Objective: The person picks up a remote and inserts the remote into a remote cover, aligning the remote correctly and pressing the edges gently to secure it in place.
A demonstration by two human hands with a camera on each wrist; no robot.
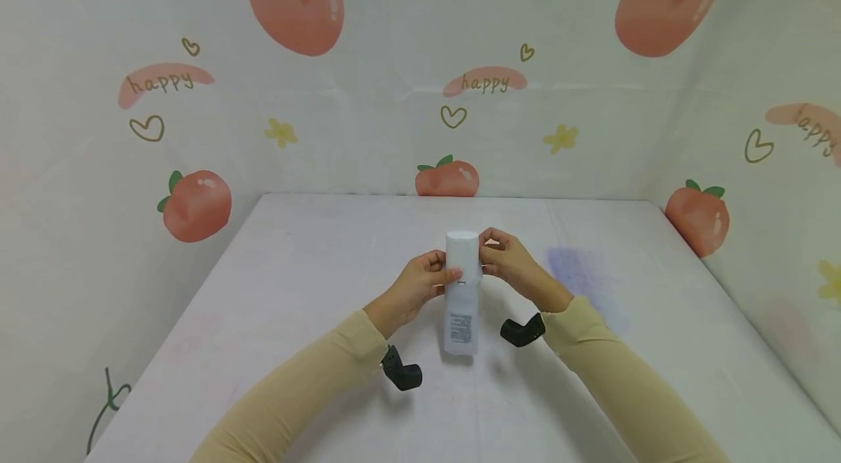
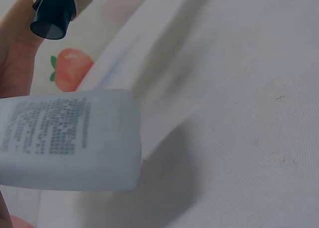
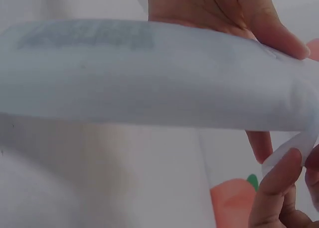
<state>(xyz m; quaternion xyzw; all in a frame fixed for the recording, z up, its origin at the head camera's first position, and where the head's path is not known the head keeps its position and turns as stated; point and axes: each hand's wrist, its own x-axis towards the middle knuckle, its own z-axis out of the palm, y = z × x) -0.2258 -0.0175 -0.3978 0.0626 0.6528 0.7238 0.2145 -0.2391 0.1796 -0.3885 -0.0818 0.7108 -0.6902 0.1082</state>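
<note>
A white bottle (image 1: 462, 302) with a smooth, wider-looking upper part stands in front of me between both hands, its long axis running away from me. Small grey print (image 2: 62, 125) covers its lower face. My left hand (image 1: 412, 286) grips the bottle from the left, thumb lying across the front near its middle. In the right wrist view that thumb (image 3: 281, 41) presses along the bottle's side. My right hand (image 1: 519, 267) is at the upper right side. Between its thumb and fingers it pinches a thin white flap (image 3: 285, 150) that stands out from the bottle. The other fingers are partly hidden.
A white cloth (image 1: 315, 266) covers the table, with a faint purple stain (image 1: 578, 277) right of the hands. Behind rises a white curtain (image 1: 381, 25) printed with peaches. Black wrist cameras (image 1: 402, 369) hang below both wrists.
</note>
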